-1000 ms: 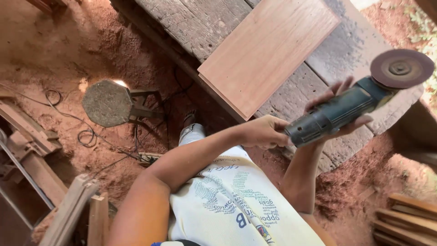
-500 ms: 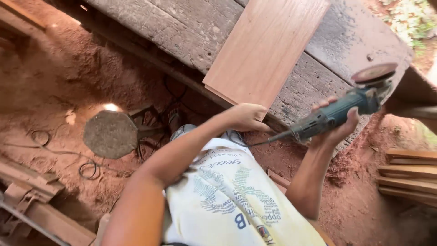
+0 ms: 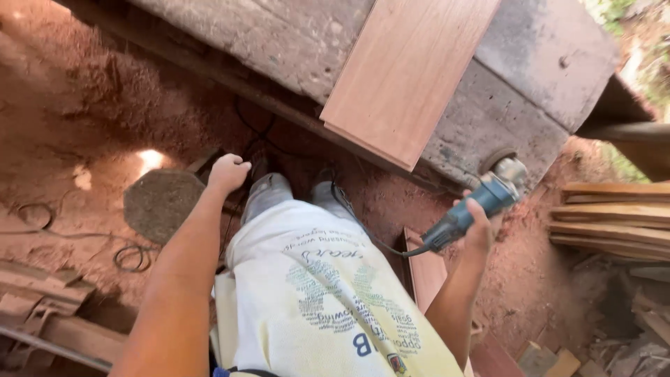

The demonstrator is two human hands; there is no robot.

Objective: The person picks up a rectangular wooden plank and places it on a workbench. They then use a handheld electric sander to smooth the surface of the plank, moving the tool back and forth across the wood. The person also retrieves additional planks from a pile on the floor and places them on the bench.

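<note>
My right hand point(image 3: 479, 225) grips a blue-green angle grinder point(image 3: 481, 202) by its body, low at the right beside the workbench; its sanding disc point(image 3: 499, 162) faces the bench's edge and a dark cord trails back toward my legs. My left hand point(image 3: 227, 172) is closed into a loose fist with nothing in it, hanging over the dirt floor at the left of my shoes. A smooth reddish wooden board point(image 3: 405, 73) lies on the grey weathered workbench point(image 3: 279, 42), one corner overhanging the near edge.
Red sawdust covers the ground. A round dusty disc-shaped object point(image 3: 162, 204) lies at the left. Cables point(image 3: 129, 257) coil on the floor. Stacked planks point(image 3: 614, 213) sit at the right, wood offcuts point(image 3: 56, 314) at lower left, a small board point(image 3: 426, 272) by my leg.
My left hand let go of the grinder and swung down to the left. My right hand lowered the grinder from above the bench to beside its edge.
</note>
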